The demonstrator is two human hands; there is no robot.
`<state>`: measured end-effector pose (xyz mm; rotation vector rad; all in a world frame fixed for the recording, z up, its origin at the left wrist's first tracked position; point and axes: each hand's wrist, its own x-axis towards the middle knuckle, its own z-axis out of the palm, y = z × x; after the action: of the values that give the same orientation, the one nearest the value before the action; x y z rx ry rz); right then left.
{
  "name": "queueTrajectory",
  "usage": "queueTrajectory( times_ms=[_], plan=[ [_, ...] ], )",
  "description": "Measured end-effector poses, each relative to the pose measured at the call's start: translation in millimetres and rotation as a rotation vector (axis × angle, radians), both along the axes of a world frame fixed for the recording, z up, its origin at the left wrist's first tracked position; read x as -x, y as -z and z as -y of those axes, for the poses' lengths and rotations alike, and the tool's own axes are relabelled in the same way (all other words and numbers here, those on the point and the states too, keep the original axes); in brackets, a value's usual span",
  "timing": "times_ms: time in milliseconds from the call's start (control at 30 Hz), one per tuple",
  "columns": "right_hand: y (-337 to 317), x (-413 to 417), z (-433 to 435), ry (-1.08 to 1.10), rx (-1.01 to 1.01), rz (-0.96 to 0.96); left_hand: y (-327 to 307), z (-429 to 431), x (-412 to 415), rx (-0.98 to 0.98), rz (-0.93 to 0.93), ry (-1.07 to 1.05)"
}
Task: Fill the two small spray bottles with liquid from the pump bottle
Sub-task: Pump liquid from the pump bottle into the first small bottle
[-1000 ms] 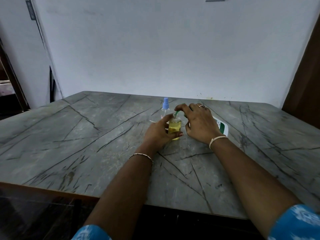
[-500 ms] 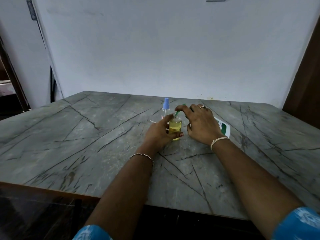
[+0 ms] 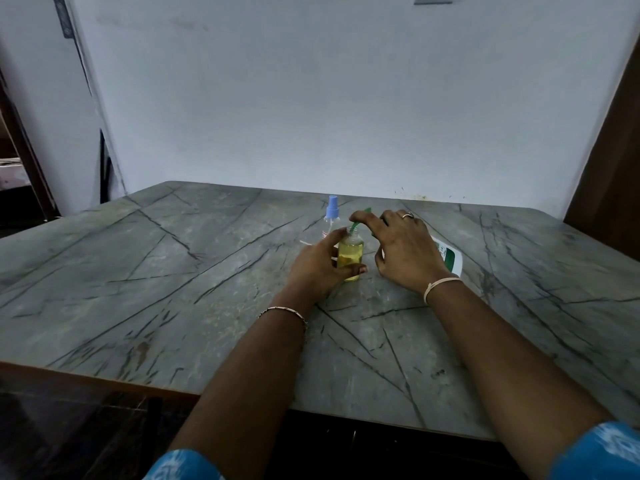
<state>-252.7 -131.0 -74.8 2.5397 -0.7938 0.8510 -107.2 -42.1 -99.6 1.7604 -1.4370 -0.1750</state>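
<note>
A small clear bottle (image 3: 350, 253), uncapped and mostly full of yellow liquid, stands upright on the grey table (image 3: 173, 289). My left hand (image 3: 317, 268) is wrapped around it. The green pump nozzle (image 3: 358, 221) points down into its mouth. My right hand (image 3: 403, 252) rests over the pump head, fingers spread, hiding most of the white pump bottle (image 3: 450, 256), which carries a green label. Behind the left hand stands the second spray bottle (image 3: 331, 218), clear, with a blue spray cap on.
The table's near edge (image 3: 104, 379) runs across the lower left, dark floor below it. A white wall (image 3: 311, 98) rises behind the far edge. A dark doorway lies at the left and a brown panel (image 3: 613, 168) at the right.
My right hand has lifted slightly and opened its fingers over the pump head. The left hand and the yellow-filled bottle have stayed in place.
</note>
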Motion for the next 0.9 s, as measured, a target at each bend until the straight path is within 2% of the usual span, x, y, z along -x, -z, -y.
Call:
queueTrajectory(
  times_ms=[200,533,900],
  plan=[
    [-2.7,-4.6,-1.6,-0.005,-0.057,0.023,-0.7,-0.9,-0.3,-0.002,0.009,0.000],
    [-0.8,-1.8,-1.3,-0.001,-0.009,0.003,-1.2,-0.7,0.1,-0.004,0.011,-0.002],
    [-2.8,-5.6,-1.3,-0.008,-0.063,0.010,-0.2,0.0,-0.3,-0.003,0.012,-0.002]
  ],
)
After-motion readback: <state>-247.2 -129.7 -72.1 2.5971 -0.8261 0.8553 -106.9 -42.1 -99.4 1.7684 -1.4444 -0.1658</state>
